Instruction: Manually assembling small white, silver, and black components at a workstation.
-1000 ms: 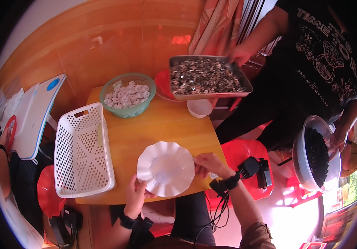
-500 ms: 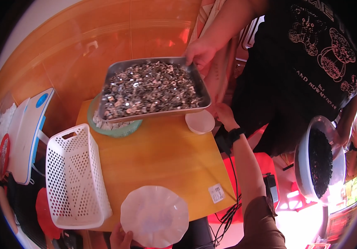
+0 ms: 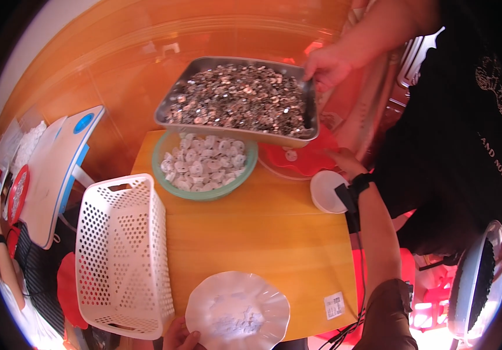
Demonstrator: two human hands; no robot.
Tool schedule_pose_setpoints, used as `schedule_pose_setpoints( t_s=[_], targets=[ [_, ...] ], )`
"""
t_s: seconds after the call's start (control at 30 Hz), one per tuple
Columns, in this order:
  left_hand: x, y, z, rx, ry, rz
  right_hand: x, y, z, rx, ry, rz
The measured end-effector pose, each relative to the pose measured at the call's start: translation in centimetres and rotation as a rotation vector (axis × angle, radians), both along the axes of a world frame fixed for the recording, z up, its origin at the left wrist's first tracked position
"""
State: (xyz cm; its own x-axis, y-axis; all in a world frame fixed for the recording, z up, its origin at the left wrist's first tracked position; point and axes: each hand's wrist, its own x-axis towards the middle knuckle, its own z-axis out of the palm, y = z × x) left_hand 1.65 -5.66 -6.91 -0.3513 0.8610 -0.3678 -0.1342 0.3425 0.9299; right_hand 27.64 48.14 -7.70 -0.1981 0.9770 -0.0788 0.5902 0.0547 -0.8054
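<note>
White and scalloped, the plate (image 3: 238, 311) sits at the near edge of the wooden tabletop (image 3: 262, 233), its rim overhanging toward the person; it looks thin and light, dusted with pale powder or crumbs in its middle. The left hand (image 3: 178, 337) grips the plate's near-left rim, fingers curled under it. The right hand (image 3: 344, 163) is stretched far forward, wrist strapped with a dark band, resting beside the small white dish (image 3: 328, 191) and near the red plate (image 3: 297, 158); whether it is clenched or loose I cannot tell, since the wrist hides the fingers. Beyond the right hand, another person's hand (image 3: 326, 67) holds the metal tray (image 3: 240, 100) of small silvery pieces tilted above the green bowl (image 3: 204, 165) of white pieces. Left of the left hand stands a white perforated basket (image 3: 122, 254). The risk, as I judge it: the plate, held by one edge and half off the tabletop, could tip and spill; the tilted tray could shed pieces past the bowl.
</note>
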Motion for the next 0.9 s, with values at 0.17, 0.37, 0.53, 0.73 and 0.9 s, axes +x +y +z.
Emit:
schedule_pose_setpoints(
  t_s=[0.17,0.37,0.53,0.73,0.9],
  targets=[
    [-0.2,-0.4,0.7,0.018,-0.020,0.079,-3.6,-8.2,6.6,0.894,-0.555,0.038],
    [-1.5,-2.0,-0.1,0.018,-0.145,-0.067,-13.9,-15.6,2.7,-0.487,0.533,0.512],
    [-0.4,-1.2,0.5,0.139,-0.119,-0.060,-19.1,-16.3,1.0,-0.664,0.610,0.343],
    [-0.6,-4.1,-0.2,0.063,-0.162,-0.170,-19.4,-16.8,0.2,-0.521,0.679,0.418],
    [-1.1,-6.2,-1.1,0.060,-0.256,-0.089,-15.3,-22.3,2.8,-0.617,0.823,0.286]
  ],
)
